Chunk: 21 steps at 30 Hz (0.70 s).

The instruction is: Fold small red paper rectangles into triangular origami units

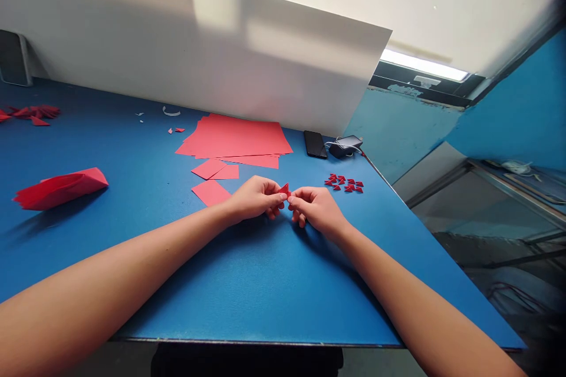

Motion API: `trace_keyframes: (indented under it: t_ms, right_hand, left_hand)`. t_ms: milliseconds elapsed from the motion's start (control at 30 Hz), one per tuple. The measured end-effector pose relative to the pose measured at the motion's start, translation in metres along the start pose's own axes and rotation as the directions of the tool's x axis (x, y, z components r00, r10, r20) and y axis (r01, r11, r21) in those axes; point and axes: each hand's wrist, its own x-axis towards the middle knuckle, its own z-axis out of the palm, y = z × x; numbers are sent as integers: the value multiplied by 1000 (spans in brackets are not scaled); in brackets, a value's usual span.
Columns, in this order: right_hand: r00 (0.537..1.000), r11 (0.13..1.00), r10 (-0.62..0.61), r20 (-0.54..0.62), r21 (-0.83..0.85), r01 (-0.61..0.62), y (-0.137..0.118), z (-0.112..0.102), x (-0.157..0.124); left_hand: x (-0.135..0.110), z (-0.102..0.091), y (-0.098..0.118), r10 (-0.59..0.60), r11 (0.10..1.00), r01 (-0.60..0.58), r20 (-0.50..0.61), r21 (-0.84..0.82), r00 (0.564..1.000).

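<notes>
A small folded piece of red paper [285, 189] is pinched between my two hands, just above the blue table. My left hand [256, 197] grips its left side with thumb and fingers. On the other side my right hand [317, 210] pinches its lower right edge. Part of the paper is hidden behind the fingertips. Several small folded red triangles [344, 182] lie in a group to the right of my right hand. Cut red paper rectangles [211, 192] lie beside my left hand, with a stack of larger red sheets [241, 136] behind them.
A black phone [315, 145] and a dark device with a white cable [345, 146] lie at the back right. At left stands a folded red paper bundle [62, 188]; more red pieces [39, 113] lie beyond. A white board [198, 53] borders the blue table [247, 300].
</notes>
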Motion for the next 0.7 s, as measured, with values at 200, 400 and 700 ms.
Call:
trace_keyframes:
  t_ms: [200, 400, 700]
  right_hand:
    - [986, 972, -110, -122, -223, 81, 1, 3, -3]
    - [872, 780, -430, -236, -583, 227, 1, 8, -6]
    - [745, 364, -663, -68, -899, 242, 8, 10, -9]
  left_hand:
    - [-1, 4, 0, 21, 1000, -20, -22, 15, 1000]
    - [-7, 18, 6, 7, 999, -14, -131, -53, 991]
    - [-12, 30, 10, 50, 992, -81, -280, -99, 959]
